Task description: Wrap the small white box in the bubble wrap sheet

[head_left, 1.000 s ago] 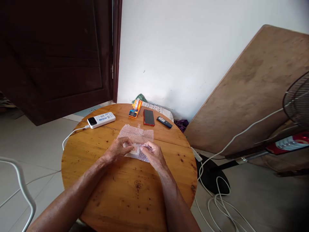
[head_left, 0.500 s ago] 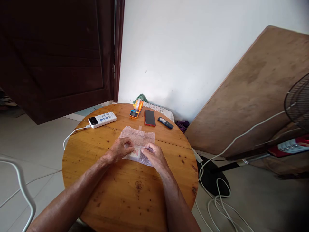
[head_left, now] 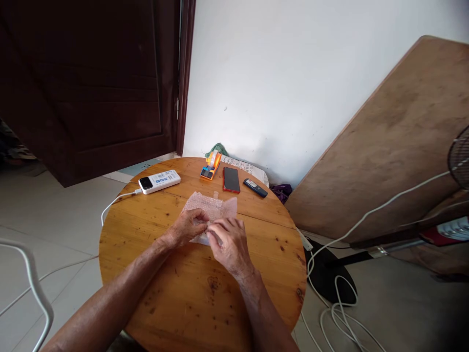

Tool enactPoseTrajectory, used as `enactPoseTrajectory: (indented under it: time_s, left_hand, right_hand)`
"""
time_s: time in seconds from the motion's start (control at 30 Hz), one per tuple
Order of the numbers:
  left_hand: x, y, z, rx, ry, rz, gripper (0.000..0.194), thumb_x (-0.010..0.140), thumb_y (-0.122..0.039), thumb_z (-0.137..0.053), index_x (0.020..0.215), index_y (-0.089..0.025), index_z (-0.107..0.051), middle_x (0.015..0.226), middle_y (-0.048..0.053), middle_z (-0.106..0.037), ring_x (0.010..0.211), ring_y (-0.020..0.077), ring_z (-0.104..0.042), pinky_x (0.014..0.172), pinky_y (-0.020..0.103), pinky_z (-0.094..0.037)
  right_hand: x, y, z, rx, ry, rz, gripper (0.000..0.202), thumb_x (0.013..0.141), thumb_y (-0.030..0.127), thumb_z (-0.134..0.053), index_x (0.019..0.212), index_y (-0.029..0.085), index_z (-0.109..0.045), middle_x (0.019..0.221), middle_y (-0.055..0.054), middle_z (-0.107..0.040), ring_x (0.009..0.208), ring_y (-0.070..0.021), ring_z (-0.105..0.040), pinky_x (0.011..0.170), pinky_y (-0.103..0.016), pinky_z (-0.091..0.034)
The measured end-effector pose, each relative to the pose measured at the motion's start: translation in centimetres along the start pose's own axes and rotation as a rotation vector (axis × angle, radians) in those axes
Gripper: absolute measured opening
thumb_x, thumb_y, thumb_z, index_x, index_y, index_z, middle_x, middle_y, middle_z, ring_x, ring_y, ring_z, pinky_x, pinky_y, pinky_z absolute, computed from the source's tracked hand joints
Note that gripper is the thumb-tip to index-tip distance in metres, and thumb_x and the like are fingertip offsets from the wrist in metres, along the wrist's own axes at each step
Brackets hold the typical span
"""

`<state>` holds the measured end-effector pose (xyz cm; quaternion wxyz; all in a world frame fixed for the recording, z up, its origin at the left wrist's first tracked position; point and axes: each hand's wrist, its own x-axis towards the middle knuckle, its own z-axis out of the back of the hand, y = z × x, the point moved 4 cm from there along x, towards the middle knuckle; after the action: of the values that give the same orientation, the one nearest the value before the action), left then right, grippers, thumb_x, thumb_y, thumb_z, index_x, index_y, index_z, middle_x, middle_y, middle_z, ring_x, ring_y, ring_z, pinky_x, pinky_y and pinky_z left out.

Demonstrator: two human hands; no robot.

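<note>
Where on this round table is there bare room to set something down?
The near half of the round table, between the forearms and its front edge, is bare wood. So is the left side, below the white power bank and its cable. Crowded: the far edge, with tape dispenser, red phone and dark remote, and the middle, where both hands work the bubble wrap.

- Two bare forearms enter from the bottom edge, no sleeves in view.
- Left hand (head_left: 190,226): bare, with no glove, ring or watch showing.
- Right hand (head_left: 229,242): bare too, wrist without band or bracelet.
- Forearms lean, with lined, creased surface at the wrists and knuckles.
</note>
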<state>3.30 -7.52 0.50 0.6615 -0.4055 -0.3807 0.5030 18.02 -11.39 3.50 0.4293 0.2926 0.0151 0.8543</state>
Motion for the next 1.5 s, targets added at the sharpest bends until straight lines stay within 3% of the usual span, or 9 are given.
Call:
enactPoseTrajectory:
  time_s: [0.13, 0.57, 0.73, 0.97, 1.1, 1.23, 1.3, 1.4, 1.5]
  left_hand:
    - [0.0, 0.1, 0.0, -0.009, -0.009, 0.003, 0.012, 0.073, -0.026, -0.062, 0.078, -0.016, -0.067, 0.077, 0.000, -0.070, 0.075, 0.0139, -0.060, 0.073, 0.024, -0.048]
    - [0.3, 0.1, -0.2, 0.031, -0.064, 0.003, 0.013, 0.074, -0.023, -0.057, 0.077, -0.016, -0.067, 0.074, 0.000, -0.070, 0.072, 0.0137, -0.061, 0.069, 0.024, -0.048]
    - [-0.1, 0.1, 1.8, 0.220, -0.161, 0.010, 0.015, 0.078, -0.028, -0.054, 0.079, -0.019, -0.066, 0.079, 0.002, -0.072, 0.078, 0.0169, -0.065, 0.075, 0.027, -0.048]
    - [-2.9, 1.1, 5.9, 0.625, -0.217, 0.226, 0.034, 0.081, -0.046, -0.055, 0.098, -0.018, -0.065, 0.088, 0.008, -0.072, 0.080, 0.0227, -0.067, 0.069, 0.030, -0.046]
    - [-3.4, 1.5, 5.9, 0.660, -0.166, 0.330, 0.045, 0.082, -0.049, -0.053, 0.108, -0.014, -0.063, 0.086, 0.010, -0.071, 0.081, 0.0256, -0.068, 0.069, 0.031, -0.045]
    - [-3.3, 2.1, 5.1, 0.552, -0.095, 0.495, 0.053, 0.081, -0.047, -0.054, 0.119, -0.009, -0.057, 0.069, 0.005, -0.067, 0.066, 0.0223, -0.066, 0.057, 0.026, -0.042]
    - [-3.2, 2.4, 4.9, 0.508, -0.089, 0.525, 0.044, 0.079, -0.043, -0.056, 0.110, -0.011, -0.060, 0.061, 0.002, -0.064, 0.058, 0.0197, -0.062, 0.052, 0.025, -0.038]
    - [-3.2, 3.0, 4.8, 0.431, -0.081, 0.502, 0.024, 0.075, -0.040, -0.059, 0.080, -0.016, -0.061, 0.051, -0.003, -0.054, 0.048, 0.0142, -0.052, 0.048, 0.023, -0.032]
    - [-3.1, 3.6, 4.8, 0.269, -0.033, 0.464, 0.027, 0.070, -0.041, -0.059, 0.059, -0.019, -0.050, 0.046, -0.006, -0.043, 0.043, 0.0097, -0.039, 0.045, 0.022, -0.025]
  right_hand:
    - [0.0, 0.3, -0.4, 0.022, 0.093, 0.017, 0.007, 0.080, 0.023, -0.065, 0.087, 0.022, -0.065, 0.101, -0.006, -0.069, 0.094, -0.0238, -0.056, 0.084, -0.039, -0.033]
    - [-0.1, -0.8, -1.4, 0.103, 0.071, -0.026, 0.022, 0.075, 0.020, -0.073, 0.095, 0.022, -0.065, 0.102, -0.006, -0.065, 0.098, -0.0245, -0.057, 0.088, -0.037, -0.040]
    - [-0.1, -1.1, -1.5, 0.120, 0.087, -0.011, 0.027, 0.076, 0.021, -0.073, 0.102, 0.022, -0.067, 0.104, -0.006, -0.063, 0.099, -0.0240, -0.056, 0.088, -0.037, -0.041]
    - [-0.1, -0.8, -1.3, 0.054, 0.154, 0.042, 0.038, 0.083, 0.023, -0.067, 0.120, 0.025, -0.065, 0.109, -0.008, -0.060, 0.100, -0.0242, -0.054, 0.088, -0.038, -0.040]
    - [-0.1, -0.1, -0.9, -0.040, 0.182, 0.058, 0.041, 0.086, 0.023, -0.064, 0.127, 0.029, -0.061, 0.110, -0.007, -0.059, 0.098, -0.0238, -0.053, 0.087, -0.037, -0.038]
    - [-0.1, 0.8, -0.7, -0.182, 0.210, 0.076, 0.040, 0.091, 0.021, -0.057, 0.129, 0.033, -0.057, 0.110, -0.007, -0.058, 0.099, -0.0237, -0.052, 0.088, -0.038, -0.034]
    - [-0.1, 1.2, -0.7, -0.226, 0.224, 0.075, 0.037, 0.093, 0.020, -0.054, 0.127, 0.033, -0.058, 0.110, -0.007, -0.057, 0.099, -0.0237, -0.051, 0.089, -0.038, -0.033]
    - [-0.2, 1.6, -0.7, -0.252, 0.247, 0.071, 0.035, 0.093, 0.019, -0.053, 0.125, 0.031, -0.059, 0.109, -0.008, -0.057, 0.098, -0.0237, -0.051, 0.090, -0.039, -0.033]
    - [-0.1, 1.7, -0.6, -0.260, 0.246, 0.070, 0.034, 0.093, 0.019, -0.053, 0.125, 0.030, -0.059, 0.108, -0.009, -0.057, 0.099, -0.0236, -0.051, 0.091, -0.039, -0.033]
